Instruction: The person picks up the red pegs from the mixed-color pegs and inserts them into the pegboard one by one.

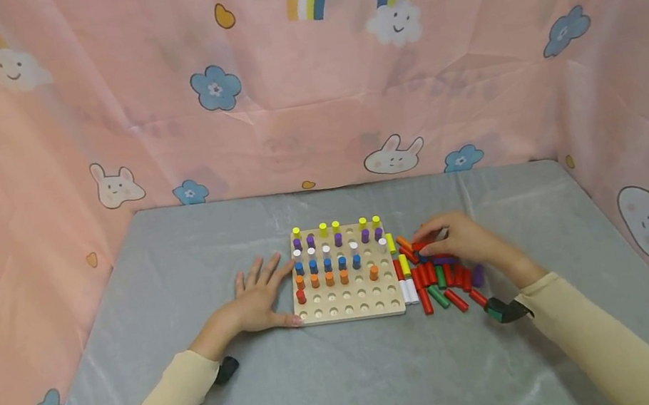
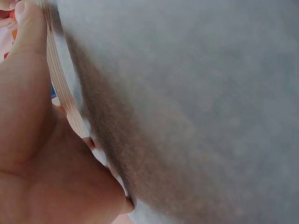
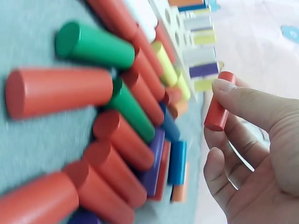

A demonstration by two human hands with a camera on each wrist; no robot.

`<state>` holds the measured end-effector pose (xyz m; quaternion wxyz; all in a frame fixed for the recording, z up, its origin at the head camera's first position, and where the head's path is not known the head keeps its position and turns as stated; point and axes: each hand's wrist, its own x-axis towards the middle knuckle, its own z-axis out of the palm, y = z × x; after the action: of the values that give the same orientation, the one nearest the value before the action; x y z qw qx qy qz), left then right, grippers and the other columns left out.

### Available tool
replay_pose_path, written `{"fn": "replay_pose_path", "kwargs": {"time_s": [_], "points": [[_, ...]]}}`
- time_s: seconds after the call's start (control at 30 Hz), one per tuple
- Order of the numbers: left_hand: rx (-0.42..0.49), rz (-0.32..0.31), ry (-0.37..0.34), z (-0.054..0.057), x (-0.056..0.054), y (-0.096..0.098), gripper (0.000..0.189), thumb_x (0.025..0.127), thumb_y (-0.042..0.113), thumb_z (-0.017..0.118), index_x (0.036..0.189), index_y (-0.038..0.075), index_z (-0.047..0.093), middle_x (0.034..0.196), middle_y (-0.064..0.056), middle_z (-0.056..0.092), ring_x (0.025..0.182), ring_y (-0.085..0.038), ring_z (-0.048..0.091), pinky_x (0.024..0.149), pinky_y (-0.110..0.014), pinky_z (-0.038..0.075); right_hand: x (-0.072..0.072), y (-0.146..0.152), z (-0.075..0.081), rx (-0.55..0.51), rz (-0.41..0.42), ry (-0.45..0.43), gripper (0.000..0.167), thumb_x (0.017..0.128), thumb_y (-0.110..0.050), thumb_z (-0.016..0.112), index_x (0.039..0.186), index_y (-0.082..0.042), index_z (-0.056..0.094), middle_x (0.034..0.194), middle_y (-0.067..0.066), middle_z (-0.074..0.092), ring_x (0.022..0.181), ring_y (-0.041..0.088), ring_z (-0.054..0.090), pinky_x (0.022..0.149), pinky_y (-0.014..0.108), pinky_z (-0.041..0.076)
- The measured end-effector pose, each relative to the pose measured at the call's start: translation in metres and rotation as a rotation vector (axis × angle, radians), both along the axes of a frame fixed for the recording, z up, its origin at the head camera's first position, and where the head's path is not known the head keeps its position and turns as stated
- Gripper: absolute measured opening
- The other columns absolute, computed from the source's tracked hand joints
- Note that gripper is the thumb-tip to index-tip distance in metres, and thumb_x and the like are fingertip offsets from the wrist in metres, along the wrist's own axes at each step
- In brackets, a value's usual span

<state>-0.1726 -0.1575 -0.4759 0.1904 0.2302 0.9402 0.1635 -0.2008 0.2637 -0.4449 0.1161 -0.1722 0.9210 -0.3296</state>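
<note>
A light wooden pegboard (image 1: 355, 300) with round holes lies on the grey cloth in the head view. Its back rows hold yellow, purple, white, blue and orange pegs; a single red peg (image 1: 301, 297) stands nearer the front left. My left hand (image 1: 261, 304) is spread flat at the board's left side, thumb and a finger touching its edge. To the right, my right hand (image 1: 465, 243) pinches a red peg (image 3: 218, 105) between thumb and fingers, above the loose pegs. The left wrist view shows mostly the palm and the board's wooden edge (image 2: 60, 79).
Loose red, green (image 3: 93, 46), yellow (image 1: 404, 265), white (image 1: 408, 291), blue (image 3: 177, 163), purple and orange pegs lie right of the board, some touching it. Grey cloth (image 1: 344, 387) covers the table; pink printed fabric (image 1: 284, 122) hangs behind and at both sides.
</note>
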Motion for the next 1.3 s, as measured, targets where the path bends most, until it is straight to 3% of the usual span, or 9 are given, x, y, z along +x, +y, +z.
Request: {"fn": "replay_pose_path", "kwargs": {"time_s": [0.17, 0.4, 0.57, 0.7, 0.83, 1.17, 1.3], "points": [[0.007, -0.002, 0.002, 0.0, 0.0, 0.0, 0.112, 0.077, 0.064, 0.073, 0.161, 0.024, 0.011, 0.169, -0.013, 0.0, 0.154, -0.046, -0.008, 0.113, -0.076, -0.001, 0.006, -0.013, 0.004, -0.002, 0.008, 0.005, 0.019, 0.088, -0.021, 0.075, 0.107, -0.021, 0.077, 0.106, 0.001, 0.074, 0.092, 0.017, 0.06, 0.079, 0.031, 0.049], [0.003, -0.003, 0.007, 0.001, 0.0, -0.001, 0.111, 0.077, 0.064, 0.073, 0.161, 0.024, 0.011, 0.169, -0.013, 0.0, 0.154, -0.046, -0.007, 0.113, -0.076, -0.001, 0.015, -0.026, 0.004, -0.033, 0.045, 0.041, 0.022, 0.087, -0.02, 0.077, 0.109, -0.018, 0.077, 0.105, 0.0, 0.074, 0.09, 0.014, 0.059, 0.076, 0.026, 0.051], [-0.002, -0.002, 0.003, 0.0, 0.001, 0.0, 0.111, 0.077, 0.064, 0.073, 0.161, 0.024, 0.011, 0.169, -0.013, 0.0, 0.154, -0.046, -0.007, 0.113, -0.076, -0.001, 0.021, -0.034, 0.005, -0.079, 0.063, 0.071, 0.021, 0.085, -0.018, 0.078, 0.106, -0.016, 0.078, 0.093, -0.001, 0.073, 0.083, 0.011, 0.057, 0.071, 0.024, 0.049], [0.008, -0.004, 0.006, 0.001, 0.001, 0.0, 0.111, 0.078, 0.063, 0.073, 0.161, 0.023, 0.012, 0.169, -0.013, 0.0, 0.153, -0.046, -0.007, 0.113, -0.076, 0.0, 0.026, -0.042, 0.007, -0.102, 0.027, 0.025, 0.021, 0.085, -0.021, 0.079, 0.106, -0.019, 0.078, 0.09, -0.001, 0.07, 0.08, 0.016, 0.054, 0.065, 0.023, 0.046], [0.0, -0.006, 0.005, 0.002, 0.002, -0.001, 0.111, 0.078, 0.064, 0.073, 0.161, 0.023, 0.011, 0.169, -0.013, 0.0, 0.153, -0.046, -0.007, 0.113, -0.076, 0.0, 0.032, -0.052, 0.008, -0.114, -0.012, -0.034, 0.023, 0.085, -0.022, 0.079, 0.107, -0.023, 0.077, 0.098, 0.0, 0.07, 0.077, 0.02, 0.051, 0.058, 0.023, 0.042], [0.0, -0.007, 0.007, 0.002, 0.0, 0.001, 0.111, 0.078, 0.063, 0.073, 0.161, 0.024, 0.011, 0.169, -0.013, 0.0, 0.154, -0.046, -0.007, 0.113, -0.076, 0.0, 0.04, -0.07, 0.005, -0.193, 0.018, 0.012, 0.021, 0.083, -0.022, 0.08, 0.104, -0.021, 0.077, 0.104, 0.0, 0.073, 0.081, 0.014, 0.055, 0.067, 0.022, 0.048], [-0.002, -0.005, -0.001, 0.003, 0.0, 0.002, 0.111, 0.078, 0.063, 0.073, 0.161, 0.024, 0.01, 0.169, -0.013, -0.001, 0.154, -0.046, -0.008, 0.113, -0.076, -0.001, 0.042, -0.077, 0.003, -0.245, 0.041, 0.025, 0.021, 0.083, -0.02, 0.08, 0.103, -0.019, 0.078, 0.097, -0.001, 0.074, 0.081, 0.01, 0.058, 0.068, 0.025, 0.05]]}}
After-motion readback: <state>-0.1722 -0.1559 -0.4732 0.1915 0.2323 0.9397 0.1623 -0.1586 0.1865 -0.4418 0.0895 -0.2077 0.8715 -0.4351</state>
